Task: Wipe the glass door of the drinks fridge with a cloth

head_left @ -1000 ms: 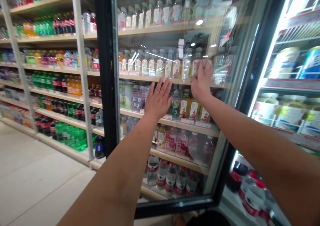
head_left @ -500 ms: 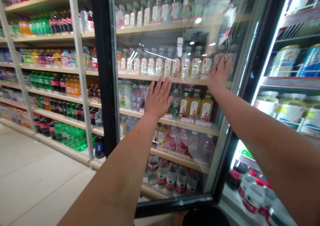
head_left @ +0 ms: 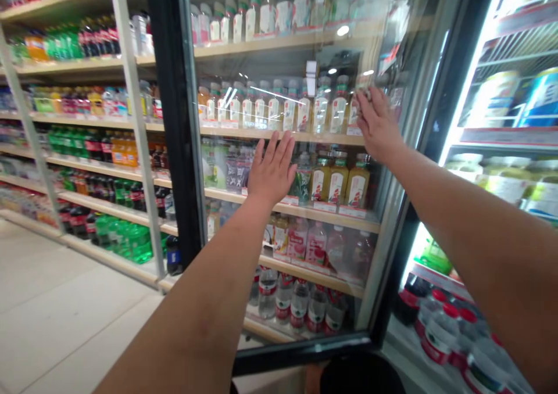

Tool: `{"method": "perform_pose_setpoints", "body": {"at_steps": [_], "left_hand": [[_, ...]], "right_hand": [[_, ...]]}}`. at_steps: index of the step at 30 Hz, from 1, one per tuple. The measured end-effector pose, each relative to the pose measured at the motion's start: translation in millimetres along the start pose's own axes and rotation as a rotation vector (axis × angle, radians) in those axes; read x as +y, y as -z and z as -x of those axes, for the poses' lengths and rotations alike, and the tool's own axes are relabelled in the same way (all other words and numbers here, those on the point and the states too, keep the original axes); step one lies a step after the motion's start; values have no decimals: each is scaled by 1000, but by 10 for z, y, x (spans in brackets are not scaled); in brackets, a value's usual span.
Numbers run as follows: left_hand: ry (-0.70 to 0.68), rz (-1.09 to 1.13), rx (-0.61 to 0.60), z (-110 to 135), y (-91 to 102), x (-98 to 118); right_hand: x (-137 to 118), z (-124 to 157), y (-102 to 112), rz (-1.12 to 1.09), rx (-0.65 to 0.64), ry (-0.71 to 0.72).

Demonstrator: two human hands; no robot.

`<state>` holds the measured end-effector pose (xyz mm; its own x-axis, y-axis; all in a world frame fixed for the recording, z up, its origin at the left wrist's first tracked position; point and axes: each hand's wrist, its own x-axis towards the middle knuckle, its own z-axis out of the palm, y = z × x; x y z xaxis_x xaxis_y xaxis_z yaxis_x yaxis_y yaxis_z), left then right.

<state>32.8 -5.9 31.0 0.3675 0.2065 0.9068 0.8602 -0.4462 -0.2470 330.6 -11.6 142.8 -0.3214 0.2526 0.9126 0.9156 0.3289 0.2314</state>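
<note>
A glass door (head_left: 279,63) in a black frame stands swung open in front of me. My left hand (head_left: 272,170) lies flat against the pane near its middle, fingers stretched and slightly spread, holding nothing. Higher and to the right, my right hand (head_left: 378,121) presses on the same pane with its fingers bent. A small crumpled, pale patch shows at its fingertips; whether this is a cloth I cannot make out. Through the glass, juice bottles (head_left: 337,182) and water bottles (head_left: 300,304) stand in rows on wooden shelves.
At right is the lit cooler with cans (head_left: 497,100) and red-capped bottles (head_left: 442,333). Drink shelves with green bottles (head_left: 126,240) run along the left above a pale tiled floor (head_left: 65,312). A black rounded shape (head_left: 361,373) shows below the door.
My right hand has slid slightly left across the pane, and its fingers have drawn closer together. My left hand stays flat on the glass. The view has shifted slightly.
</note>
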Motion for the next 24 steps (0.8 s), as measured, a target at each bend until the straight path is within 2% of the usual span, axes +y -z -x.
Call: {"method": "perform_pose_setpoints", "body": {"at_steps": [3, 5, 7, 9, 11, 13, 15, 19, 22, 24], "left_hand": [[-3, -2, 4, -1, -3, -2], [-2, 5, 1, -3, -3, -1], [1, 14, 0, -5, -2, 0], [1, 22, 4, -5, -1, 0], [-2, 26, 5, -5, 1, 0], [-1, 17, 4, -6, 4, 1], [3, 5, 3, -6, 6, 3], [4, 8, 0, -4, 4, 5], [-1, 9, 9, 1, -6, -2], [-7, 7, 18, 3, -13, -8]], "right_hand": [[-40, -13, -106, -18, 48, -96], [-147, 36, -157, -18, 37, -101], [-253, 148, -174, -12, -1, -20], [-304, 287, -156, -11, -75, 131], [-265, 389, -112, -19, -165, 282], [-137, 410, -61, -32, -205, 341], [38, 358, -29, -48, -146, 260], [255, 197, -60, -99, 49, -58], [108, 80, -114, -128, 90, -129], [-123, -20, -136, -128, 46, -44]]}}
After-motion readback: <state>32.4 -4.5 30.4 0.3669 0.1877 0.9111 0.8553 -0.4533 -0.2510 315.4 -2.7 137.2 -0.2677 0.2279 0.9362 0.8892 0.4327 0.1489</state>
